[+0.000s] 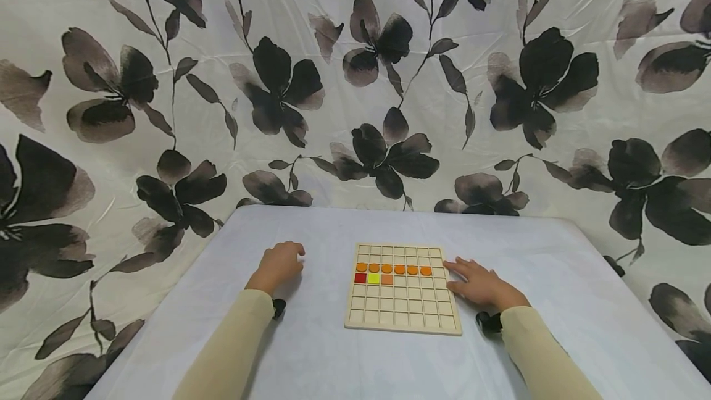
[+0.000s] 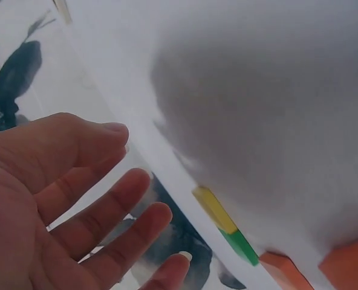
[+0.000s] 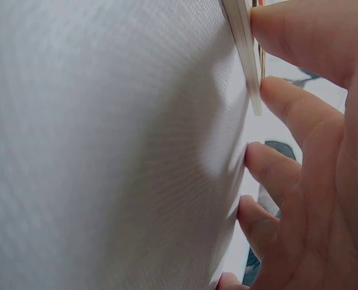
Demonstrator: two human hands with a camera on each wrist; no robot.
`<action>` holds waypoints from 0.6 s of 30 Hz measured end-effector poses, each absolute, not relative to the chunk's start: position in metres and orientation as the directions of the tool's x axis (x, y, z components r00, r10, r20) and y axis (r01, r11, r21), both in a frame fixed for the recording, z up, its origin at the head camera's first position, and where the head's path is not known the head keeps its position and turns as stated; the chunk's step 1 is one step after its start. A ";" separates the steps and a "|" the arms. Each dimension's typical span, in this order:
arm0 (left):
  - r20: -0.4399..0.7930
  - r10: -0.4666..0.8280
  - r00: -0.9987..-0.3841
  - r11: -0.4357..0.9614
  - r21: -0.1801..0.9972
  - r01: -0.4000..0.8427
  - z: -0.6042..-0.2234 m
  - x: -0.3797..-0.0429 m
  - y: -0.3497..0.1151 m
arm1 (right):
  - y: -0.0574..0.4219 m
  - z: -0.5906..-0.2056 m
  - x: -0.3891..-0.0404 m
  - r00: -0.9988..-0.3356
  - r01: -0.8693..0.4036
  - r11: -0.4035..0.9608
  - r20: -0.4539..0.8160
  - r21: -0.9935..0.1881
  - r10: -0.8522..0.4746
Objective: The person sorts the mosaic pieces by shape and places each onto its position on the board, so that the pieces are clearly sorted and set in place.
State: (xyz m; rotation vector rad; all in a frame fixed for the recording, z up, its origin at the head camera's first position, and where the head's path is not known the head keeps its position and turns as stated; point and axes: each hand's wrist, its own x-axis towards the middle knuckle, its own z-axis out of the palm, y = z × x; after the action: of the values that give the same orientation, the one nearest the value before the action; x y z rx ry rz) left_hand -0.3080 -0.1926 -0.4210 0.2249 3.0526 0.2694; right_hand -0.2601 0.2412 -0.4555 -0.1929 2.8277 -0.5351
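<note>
Block (image 2: 239,246), green, in left wrist view only

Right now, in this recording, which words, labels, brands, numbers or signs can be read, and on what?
None can be read.
Grid board, orange discs and square pieces: no lettering visible.
Floral backdrop: printed flowers only, no words seen.
Dark wrist devices: too small to tell whether they carry markings.

Floral fabric (image 1: 355,104) behind a white-topped table (image 1: 316,338) suggests a screened-off tabletop setup.
</note>
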 end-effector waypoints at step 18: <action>-0.153 0.093 -0.984 0.985 0.159 0.068 -0.424 -0.316 -0.215 | 0.240 -0.454 -0.260 -0.955 -0.081 0.923 -0.235 -0.375 -0.179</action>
State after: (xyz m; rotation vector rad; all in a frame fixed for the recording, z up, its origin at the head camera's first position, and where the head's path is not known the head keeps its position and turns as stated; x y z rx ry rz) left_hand -0.3164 -0.2152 -0.4244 0.1212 2.9701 0.2299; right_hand -0.2598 0.2405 -0.4535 -0.1943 2.8169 -0.5331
